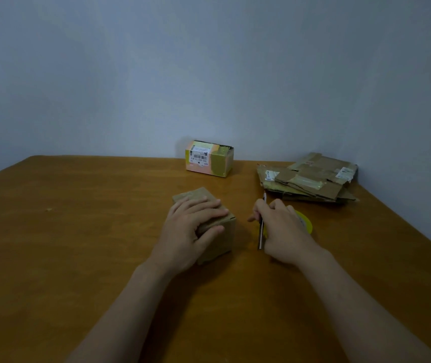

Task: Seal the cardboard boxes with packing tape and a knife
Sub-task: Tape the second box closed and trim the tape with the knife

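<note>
Left hand (190,227) clamps down on the small cardboard box (221,239) at table (78,231) centre, likely steadying it. At its 3 o'clock, right hand (281,231) grips the knife (261,237) over the yellow tape roll (306,221), probably for cutting. Flattened cardboard (311,179) waits at 2 o'clock.

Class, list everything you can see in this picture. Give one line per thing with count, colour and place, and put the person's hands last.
small box: one, brown, table centre, under the left hand
labelled box: one, pink and green, at the table's back edge
flattened cardboard: a pile, brown, back right
tape roll: one, yellow, behind the right hand
knife: one, silvery, in the right hand
table: one, brown wood
wall: blue-grey, behind
left hand: holds the small box, fingers on top
right hand: grips the knife
</note>
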